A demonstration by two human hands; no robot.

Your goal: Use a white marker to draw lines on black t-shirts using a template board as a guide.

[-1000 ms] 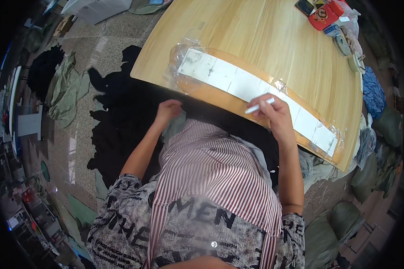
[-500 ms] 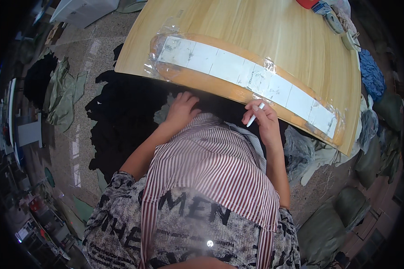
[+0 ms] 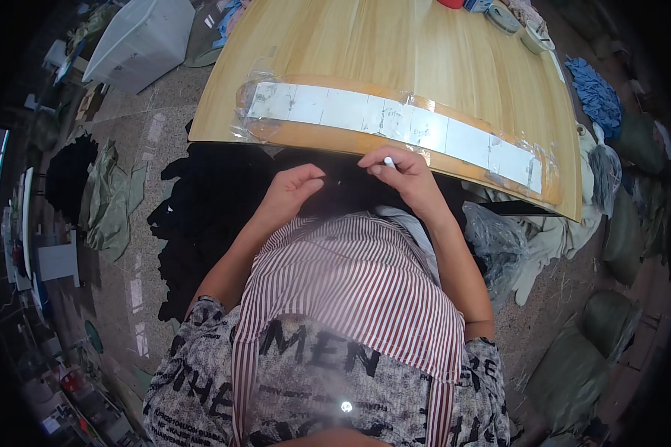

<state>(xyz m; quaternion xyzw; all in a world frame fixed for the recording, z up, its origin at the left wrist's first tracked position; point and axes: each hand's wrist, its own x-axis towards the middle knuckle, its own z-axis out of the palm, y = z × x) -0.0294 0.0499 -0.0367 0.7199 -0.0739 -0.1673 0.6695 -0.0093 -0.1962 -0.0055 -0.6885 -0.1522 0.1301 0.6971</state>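
Note:
Black cloth (image 3: 276,165) lies bunched over my lap and below the table edge, spreading to the left. My left hand (image 3: 293,192) is closed, thumb and fingers pinched on the black cloth. Opposite it, my right hand (image 3: 407,181) keeps a slim white pen (image 3: 389,162) tucked among its fingers; only one end of the pen shows. The thumb and forefinger of this hand come together over the dark cloth, and whether they also grip it is hard to make out. A striped apron (image 3: 350,261) covers my front just below both hands.
Ahead stands a wood-grain table (image 3: 328,45) with a white paper strip (image 3: 380,115) taped along its near edge. Tape rolls (image 3: 503,18) sit at its far right. Clear plastic (image 3: 495,238) and pale cloth (image 3: 562,238) lie right; green cloth (image 3: 112,201) and a white bin (image 3: 141,45) are left.
My right hand has moved left and turned inward, with the pen now mostly hidden in it. My left hand has turned toward it and closed into a pinch. The view has shifted slightly.

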